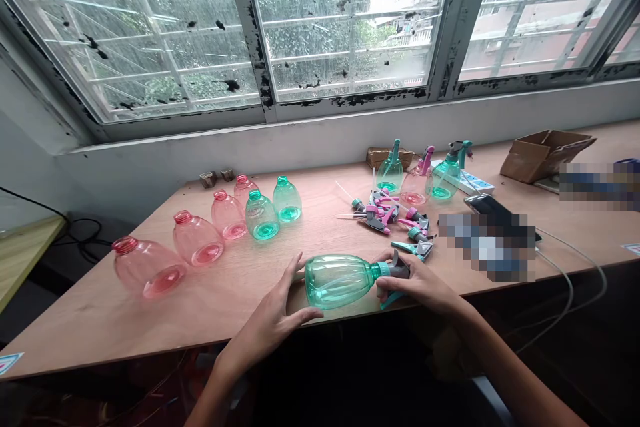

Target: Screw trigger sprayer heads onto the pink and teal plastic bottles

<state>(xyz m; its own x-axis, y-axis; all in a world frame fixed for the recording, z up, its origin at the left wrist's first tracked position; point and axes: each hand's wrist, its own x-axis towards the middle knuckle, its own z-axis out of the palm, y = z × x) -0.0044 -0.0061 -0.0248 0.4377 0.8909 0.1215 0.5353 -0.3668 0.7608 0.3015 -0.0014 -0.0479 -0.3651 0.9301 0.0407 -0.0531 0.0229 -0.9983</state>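
A green transparent spray bottle [340, 282] lies on its side in the air near the table's front edge, its base toward the left. My right hand [420, 283] is closed around its grey and teal trigger sprayer head at the neck. A thin tube shows inside the bottle. My left hand [273, 310] is spread around the base, thumb below and fingers partly behind it; whether it touches is hard to tell. Just beyond my right hand lies a loose teal and grey trigger sprayer [415, 248], beside a pile of pink and grey trigger sprayers [383, 213].
Several open pink bottles [199, 240] stand at left, next to two open green bottles [263, 217]. Behind the pile are bottles with sprayers fitted, including a green one [444, 177]. A phone [495, 210] with cables, a power strip [475, 183] and a cardboard box [543, 155] are at right.
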